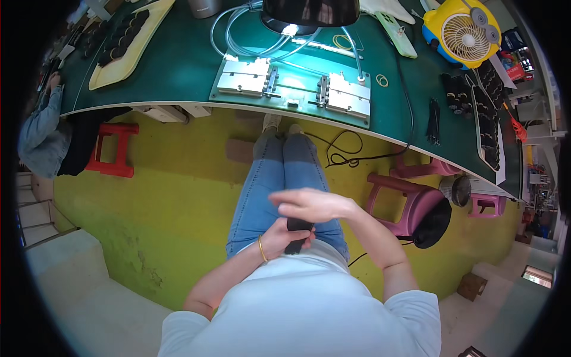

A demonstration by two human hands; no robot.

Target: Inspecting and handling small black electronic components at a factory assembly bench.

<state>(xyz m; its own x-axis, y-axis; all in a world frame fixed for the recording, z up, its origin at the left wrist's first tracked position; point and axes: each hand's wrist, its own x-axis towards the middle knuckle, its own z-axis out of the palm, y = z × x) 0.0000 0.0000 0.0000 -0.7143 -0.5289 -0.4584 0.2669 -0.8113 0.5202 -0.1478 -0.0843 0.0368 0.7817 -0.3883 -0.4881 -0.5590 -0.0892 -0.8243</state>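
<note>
One long green table (178, 65) faces a white shirt (309, 303); near its hem, the right hand (312, 205), fingers nearly straight, seemingly empty, is just over the left hand (278, 238), closed around a dark object (299, 225).

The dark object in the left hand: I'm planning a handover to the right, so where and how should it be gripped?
Probably by the far part of the dark object, from the right: the left hand wraps its middle from the left, leaving that part showing, with the right hand close by.
</note>
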